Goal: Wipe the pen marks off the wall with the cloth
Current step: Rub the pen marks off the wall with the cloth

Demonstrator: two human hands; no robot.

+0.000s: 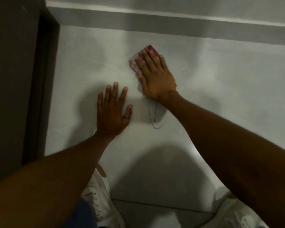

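My right hand [155,74] presses flat on a red and white cloth [136,65] against the pale wall [220,79]. The cloth shows past my fingertips and along the hand's left side. Below that hand's wrist, a blue loop and a short black stroke of pen marks [155,118] remain on the wall. A tiny dark speck [126,54] sits left of the cloth. My left hand [113,112] lies flat on the wall with fingers spread, a dark ring on one finger, holding nothing, left of the pen marks.
A dark door frame [39,79] runs down the left side. A grey band [171,25] crosses the wall above the cloth. My white shoes [97,195] stand on the tiled floor [155,214] at the wall's foot.
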